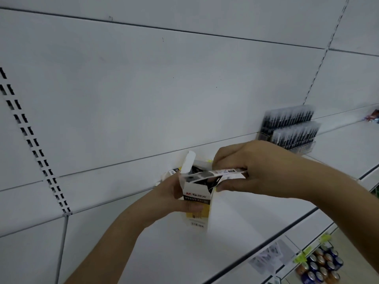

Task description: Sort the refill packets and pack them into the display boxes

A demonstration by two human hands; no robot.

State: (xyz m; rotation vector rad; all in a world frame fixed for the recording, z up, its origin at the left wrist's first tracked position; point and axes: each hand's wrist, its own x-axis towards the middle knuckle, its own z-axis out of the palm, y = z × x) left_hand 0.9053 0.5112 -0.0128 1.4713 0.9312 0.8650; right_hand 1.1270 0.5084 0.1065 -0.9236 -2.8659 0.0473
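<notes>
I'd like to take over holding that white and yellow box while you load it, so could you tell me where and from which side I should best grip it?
Probably grip the box round its lower body, from the left, as the left hand does now. The box stands upright with its top flap open, and the right hand is feeding a refill packet into the mouth, so keep the top and right side free.

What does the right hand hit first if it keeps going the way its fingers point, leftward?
Probably the open box held by the left hand. The right hand pinches a refill packet whose leading end already sits over the box mouth, beside the raised flap. Depth is uncertain.
</notes>
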